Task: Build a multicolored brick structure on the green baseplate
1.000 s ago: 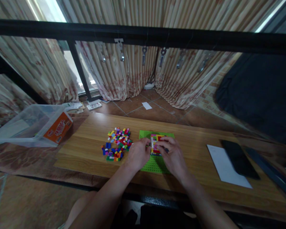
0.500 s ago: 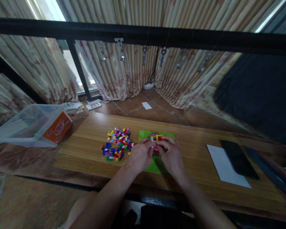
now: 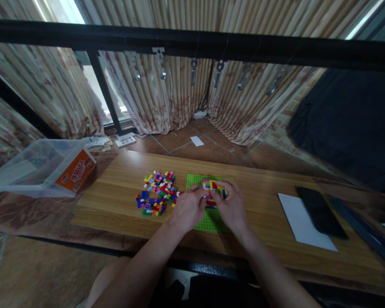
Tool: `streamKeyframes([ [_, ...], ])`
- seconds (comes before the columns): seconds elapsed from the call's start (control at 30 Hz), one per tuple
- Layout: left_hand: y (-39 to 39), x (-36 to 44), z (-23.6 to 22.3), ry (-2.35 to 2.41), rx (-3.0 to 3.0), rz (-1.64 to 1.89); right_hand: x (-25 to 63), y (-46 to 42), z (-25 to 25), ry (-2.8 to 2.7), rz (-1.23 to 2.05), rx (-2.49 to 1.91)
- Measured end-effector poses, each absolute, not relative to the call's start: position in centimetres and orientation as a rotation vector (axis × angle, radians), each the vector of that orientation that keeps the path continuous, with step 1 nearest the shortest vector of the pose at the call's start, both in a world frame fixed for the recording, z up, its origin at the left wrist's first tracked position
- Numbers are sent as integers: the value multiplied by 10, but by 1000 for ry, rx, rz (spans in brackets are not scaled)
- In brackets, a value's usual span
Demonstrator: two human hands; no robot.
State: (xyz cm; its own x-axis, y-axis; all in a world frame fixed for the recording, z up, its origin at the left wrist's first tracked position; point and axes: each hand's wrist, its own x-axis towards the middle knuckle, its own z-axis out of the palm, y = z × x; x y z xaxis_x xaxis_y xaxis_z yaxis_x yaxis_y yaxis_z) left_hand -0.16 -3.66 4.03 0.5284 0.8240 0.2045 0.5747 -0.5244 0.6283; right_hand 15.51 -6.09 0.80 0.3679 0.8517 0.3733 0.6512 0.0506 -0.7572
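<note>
A green studded baseplate (image 3: 208,224) lies on the wooden table, with a low build of multicoloured toy bricks (image 3: 208,185) on it. My left hand (image 3: 188,208) is closed at the build's left side, fingertips pressed together; whatever they pinch is too small to make out. From the right, my right hand (image 3: 232,205) curls over the build, its thumb near the left fingertips and its fingers along the far right part. Both hands cover much of the build. Left of my hands spreads a pile of loose small bricks (image 3: 162,188) in many colours.
A clear plastic bin (image 3: 35,188) with an orange label stands at the far left. On the table's right lie a white sheet (image 3: 303,222) and a dark phone-like slab (image 3: 322,211). A black bar (image 3: 192,42) with hanging hooks crosses beyond the table.
My right hand's fingers have shifted and spread over the build's far right side, showing more bricks between thumb and fingers. My left hand stays nearly in place.
</note>
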Motion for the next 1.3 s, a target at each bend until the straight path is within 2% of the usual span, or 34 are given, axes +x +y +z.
streamKeyframes([
  [1.03, -38, -2, 38, 1147, 2336, 617, 152, -58, 5, -1294, 295, -1639],
  [1.3, -32, -10, 43, 1097, 2253, 716, 153, -61, 6, -1267, 346, -1584],
])
